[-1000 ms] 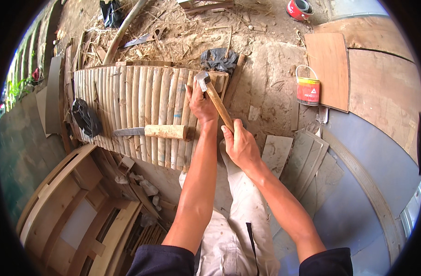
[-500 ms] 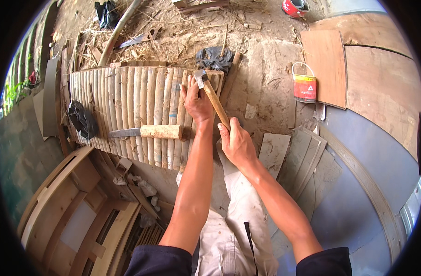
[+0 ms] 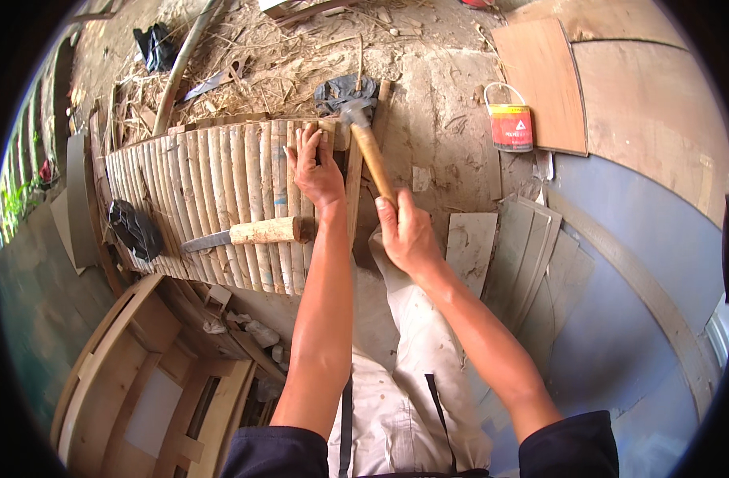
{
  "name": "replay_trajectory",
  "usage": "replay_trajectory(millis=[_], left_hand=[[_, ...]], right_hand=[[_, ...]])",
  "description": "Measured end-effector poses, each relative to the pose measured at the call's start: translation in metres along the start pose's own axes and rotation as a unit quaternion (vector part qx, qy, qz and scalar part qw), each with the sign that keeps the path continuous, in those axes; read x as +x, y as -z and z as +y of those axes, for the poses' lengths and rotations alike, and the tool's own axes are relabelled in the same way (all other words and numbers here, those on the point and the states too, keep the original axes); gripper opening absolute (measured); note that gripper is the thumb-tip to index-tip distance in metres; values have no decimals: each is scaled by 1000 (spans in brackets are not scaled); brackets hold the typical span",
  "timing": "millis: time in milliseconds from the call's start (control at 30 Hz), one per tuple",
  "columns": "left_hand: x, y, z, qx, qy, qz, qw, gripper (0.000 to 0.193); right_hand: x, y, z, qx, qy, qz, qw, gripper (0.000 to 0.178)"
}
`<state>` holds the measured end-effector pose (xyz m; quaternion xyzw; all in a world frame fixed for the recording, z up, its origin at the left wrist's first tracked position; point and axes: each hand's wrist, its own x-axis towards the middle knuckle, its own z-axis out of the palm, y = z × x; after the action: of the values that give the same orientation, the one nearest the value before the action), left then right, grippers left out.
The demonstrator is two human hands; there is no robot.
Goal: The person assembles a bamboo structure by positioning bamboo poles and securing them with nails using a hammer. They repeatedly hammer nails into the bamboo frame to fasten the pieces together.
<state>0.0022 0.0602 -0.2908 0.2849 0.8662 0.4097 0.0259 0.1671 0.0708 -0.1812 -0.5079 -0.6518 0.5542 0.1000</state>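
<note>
In my right hand [image 3: 412,237] is a hammer [image 3: 371,158], gripped low on its wooden handle. The metal head, slightly blurred, is raised just right of the slatted panel's far right corner. My left hand [image 3: 318,177] rests at that corner, its fingers stretched out over the end poles and apart from the hammer head. Whether a nail sits under the fingers cannot be seen. The panel [image 3: 213,171] is a row of peeled wooden poles laid side by side. A large knife [image 3: 261,231] with a thick wooden handle lies across the poles, left of my left forearm.
Black plastic bags [image 3: 137,229] lie on the panel's left end and beyond its far corner. A red paint bucket [image 3: 511,126] stands at right beside plywood sheets [image 3: 540,84]. At lower left is a wooden cabinet frame [image 3: 113,362]. Flat grey boards [image 3: 520,251] lie to the right.
The hammer head has moved off my left hand, to the right. My left fingers have straightened over the pole ends. The whole view has shifted a little.
</note>
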Motion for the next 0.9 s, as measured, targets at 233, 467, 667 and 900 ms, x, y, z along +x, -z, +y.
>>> replay_trajectory(millis=[233, 467, 667, 900], left_hand=[[2, 12, 3, -12, -10, -72, 997, 24], [-7, 45, -13, 142, -138, -206, 958, 72], [-13, 41, -25, 230, -139, -218, 938, 67], [-14, 40, -19, 211, -120, -199, 950, 56]], right_hand=[[-26, 29, 32, 31, -63, 114, 991, 32], [-77, 21, 62, 66, -119, 124, 983, 36], [-87, -1, 56, 107, -175, 103, 973, 39], [-59, -9, 25, 118, -107, 72, 985, 43]])
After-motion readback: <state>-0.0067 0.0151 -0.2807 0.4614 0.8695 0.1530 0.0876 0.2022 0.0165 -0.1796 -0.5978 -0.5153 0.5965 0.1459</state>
